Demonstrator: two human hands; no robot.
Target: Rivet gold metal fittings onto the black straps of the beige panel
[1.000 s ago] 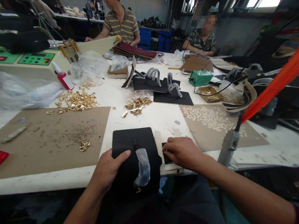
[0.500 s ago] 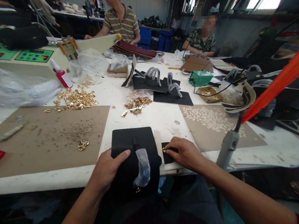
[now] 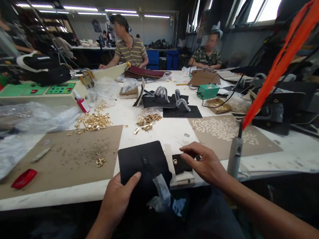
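My left hand (image 3: 118,191) is closed on the left edge of a black leather bag panel (image 3: 137,159), thumb on top and fingers hidden beneath. A strap partly wrapped in clear plastic (image 3: 161,190) hangs from the panel's middle. To its right, a small black leather flap (image 3: 183,165) with a gold turn-lock clasp (image 3: 175,162) lies at the table's front edge. Over the flap's right side hovers my right hand (image 3: 204,162), thumb and fingers apart with nothing visible between them, clear of the clasp.
Gold rings (image 3: 93,121) and gold plates (image 3: 148,121) lie in piles ahead. Small pale washers (image 3: 219,128) cover the right cardboard. A grey-handled tool (image 3: 235,159) with an orange cord (image 3: 278,63) stands at right. Two people work across the table.
My right hand has let go of the gold clasp and drawn back to the right. The panel in my left hand has tilted slightly, and the camera view has swung up.
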